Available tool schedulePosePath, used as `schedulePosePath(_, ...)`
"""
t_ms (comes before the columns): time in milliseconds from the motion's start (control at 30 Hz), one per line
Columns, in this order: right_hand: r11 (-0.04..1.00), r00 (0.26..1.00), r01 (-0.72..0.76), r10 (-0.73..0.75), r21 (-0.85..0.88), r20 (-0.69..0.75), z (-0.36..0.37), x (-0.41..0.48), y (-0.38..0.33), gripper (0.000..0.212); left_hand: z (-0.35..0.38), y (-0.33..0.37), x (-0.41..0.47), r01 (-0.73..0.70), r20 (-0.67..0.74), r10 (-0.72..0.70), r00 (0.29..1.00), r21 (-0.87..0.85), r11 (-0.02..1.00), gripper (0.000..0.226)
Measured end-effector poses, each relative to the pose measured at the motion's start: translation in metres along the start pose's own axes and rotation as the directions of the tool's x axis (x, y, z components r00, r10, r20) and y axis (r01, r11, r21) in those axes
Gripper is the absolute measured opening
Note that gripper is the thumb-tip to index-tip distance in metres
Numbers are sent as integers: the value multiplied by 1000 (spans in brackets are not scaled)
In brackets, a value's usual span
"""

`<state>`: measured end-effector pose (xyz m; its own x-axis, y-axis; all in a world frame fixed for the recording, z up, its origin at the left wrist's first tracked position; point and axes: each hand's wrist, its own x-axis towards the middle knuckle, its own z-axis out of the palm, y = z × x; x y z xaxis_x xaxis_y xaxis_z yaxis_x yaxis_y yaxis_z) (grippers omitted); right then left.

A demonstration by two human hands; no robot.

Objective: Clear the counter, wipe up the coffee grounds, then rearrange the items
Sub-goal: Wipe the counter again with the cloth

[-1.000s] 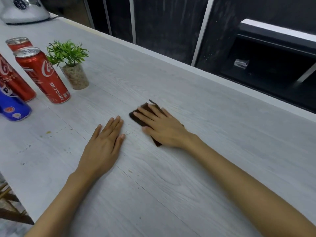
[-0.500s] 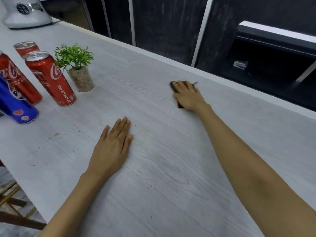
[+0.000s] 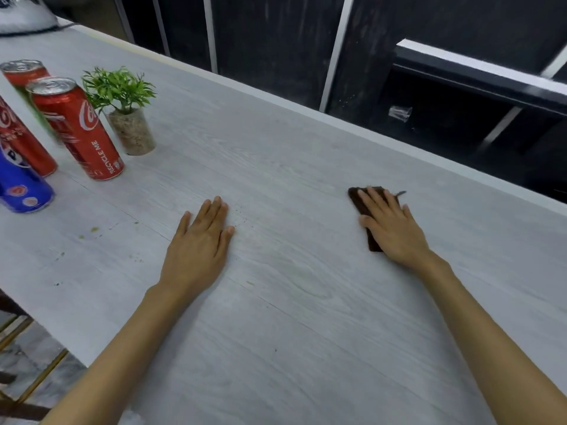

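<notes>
At 3 o'clock on surface (image 3: 306, 302): right hand (image 3: 392, 228), fingers straight, slightly apart, presses dark cloth (image 3: 356, 196) flat. Left hand (image 3: 199, 240) braces, fingers together. Coffee grounds (image 3: 241, 221) at cloth's 9 o'clock: sweep there, even pressure, overlapping strokes.

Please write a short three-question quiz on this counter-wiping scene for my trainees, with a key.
1. True or false: the left hand lies flat on the counter and holds nothing.
2. What is the right hand pressing on? A. a dark brown cloth; B. a yellow sponge; C. a white paper towel.
3. Fill the blank: the potted plant stands beside a ___ can.

Key: 1 true; 2 A; 3 red.
</notes>
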<state>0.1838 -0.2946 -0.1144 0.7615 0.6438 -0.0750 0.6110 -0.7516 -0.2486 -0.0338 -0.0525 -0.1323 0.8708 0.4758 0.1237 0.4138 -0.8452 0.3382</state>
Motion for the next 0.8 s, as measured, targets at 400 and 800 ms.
schedulePosePath(400, 987, 988, 151, -151, 51, 10, 43, -156, -155, 51, -29, -52, -1, -285, 226, 302, 926, -105, 953, 58)
schedulePosePath(800, 960, 937, -272, 281, 72, -209, 71, -89, -238, 56, -63, -150, 4, -452, 235, 448, 862, -39, 891, 76)
